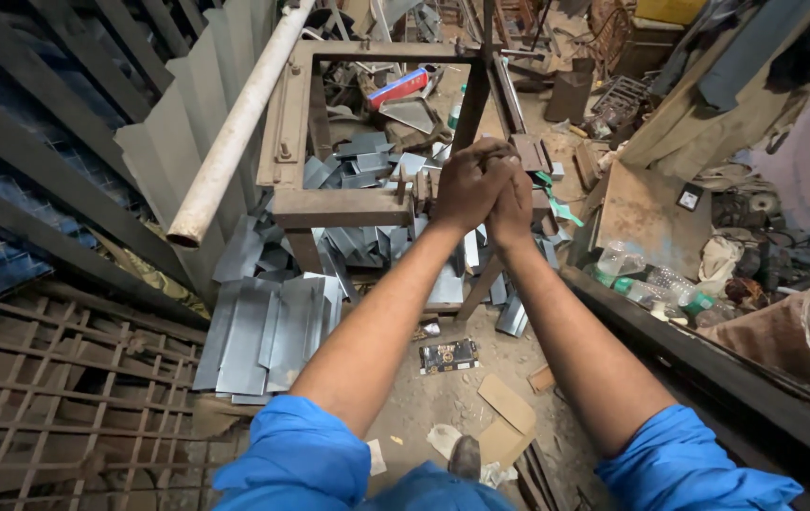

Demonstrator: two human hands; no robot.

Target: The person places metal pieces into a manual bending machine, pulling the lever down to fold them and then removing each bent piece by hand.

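Your left hand (466, 185) covers most of your right hand (514, 203); whatever they grip is hidden from you. The white pipe (235, 128) and grey metal sheets (258, 336) run partly out of sight.

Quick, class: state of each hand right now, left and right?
Left hand: closed, clasped together with the right in front of the rusty metal frame; anything held inside cannot be told.
Right hand: closed, wrapped against the left.
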